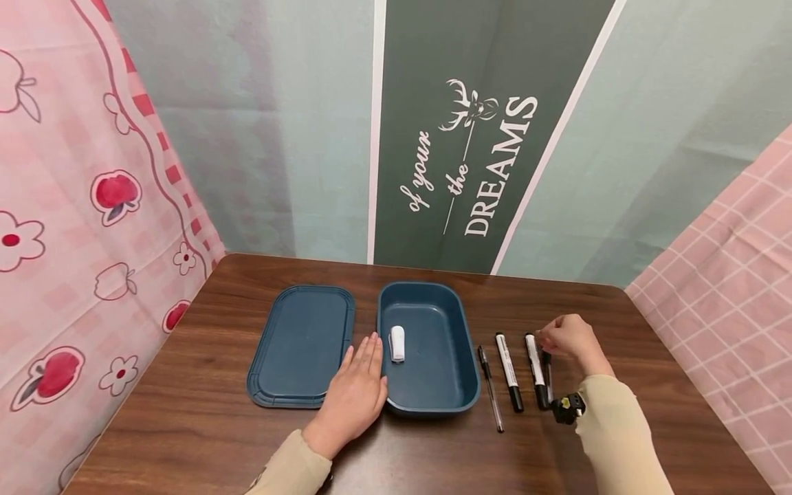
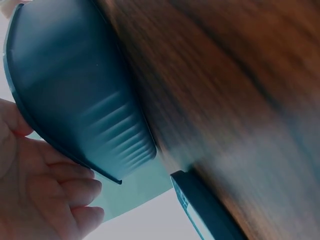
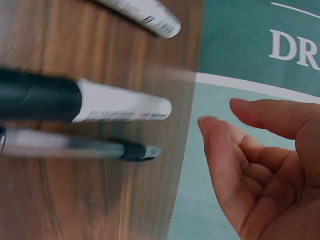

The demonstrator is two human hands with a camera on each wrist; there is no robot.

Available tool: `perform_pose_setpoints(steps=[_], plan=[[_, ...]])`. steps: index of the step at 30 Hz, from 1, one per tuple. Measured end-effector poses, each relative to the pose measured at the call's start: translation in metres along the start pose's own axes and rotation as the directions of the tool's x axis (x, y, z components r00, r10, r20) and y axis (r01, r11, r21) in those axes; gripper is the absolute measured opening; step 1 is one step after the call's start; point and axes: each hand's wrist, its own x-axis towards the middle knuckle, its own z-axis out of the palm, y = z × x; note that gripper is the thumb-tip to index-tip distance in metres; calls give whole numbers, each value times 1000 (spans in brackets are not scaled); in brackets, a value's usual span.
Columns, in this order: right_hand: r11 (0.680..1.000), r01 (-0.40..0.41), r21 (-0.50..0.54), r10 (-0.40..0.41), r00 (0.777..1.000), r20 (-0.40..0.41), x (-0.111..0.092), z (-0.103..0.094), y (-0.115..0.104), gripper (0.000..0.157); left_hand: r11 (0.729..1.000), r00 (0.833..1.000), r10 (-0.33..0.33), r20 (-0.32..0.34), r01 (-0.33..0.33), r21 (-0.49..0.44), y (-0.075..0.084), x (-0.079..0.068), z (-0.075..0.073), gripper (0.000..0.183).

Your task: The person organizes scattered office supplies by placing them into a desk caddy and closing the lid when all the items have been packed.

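Observation:
My left hand [image 1: 354,388] lies along the left rim of a deep blue plastic box [image 1: 427,410], its fingers straight. In the left wrist view, those fingers [image 2: 82,192] show beside the ribbed box wall [image 2: 80,85]. Inside the box is a small white object [image 1: 397,344] that resembles a mini stapler. My right hand [image 1: 572,342] hovers at the far ends of a black-and-white marker [image 1: 534,364] and a clear pen [image 1: 548,375]. In the right wrist view, its thumb and forefinger stand apart with nothing between them, and the other fingers [image 3: 262,175] are bent.
A flat blue lid [image 1: 303,344] lies left of the box on the wooden table [image 1: 427,454]. Right of the box lie another clear pen [image 1: 491,392] and another black-and-white marker [image 1: 509,371]. Printed curtains [image 1: 309,137] hang around the back and sides.

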Motion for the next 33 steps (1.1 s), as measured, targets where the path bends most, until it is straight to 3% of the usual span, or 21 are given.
perform_pose_setpoints(steps=[3, 7, 12, 16, 22, 33], plan=[[990, -50, -131, 45, 998, -41, -3, 2, 0, 33, 1000, 1000, -2, 3, 2, -7, 0, 0, -1, 52], [968, -127, -215, 119, 992, -53, -5, 8, 1, 33, 1000, 1000, -6, 6, 6, -1, -1, 0, -2, 52], [958, -184, -220, 181, 983, -33, -4, 19, 6, 25, 1000, 1000, -8, 4, 8, -5, -1, 0, -2, 52], [944, -218, -249, 205, 976, -76, -1, 27, 11, 20, 1000, 1000, 3, 10, -3, -6, -1, 0, -2, 52], [937, -217, -272, 185, 973, -139, 4, 31, 15, 23, 1000, 1000, -1, 9, 1, 11, -1, -1, -3, 52], [942, -220, -253, 192, 973, -130, 1, 28, 16, 20, 1000, 1000, -4, 11, 4, -8, -1, 0, -2, 53]])
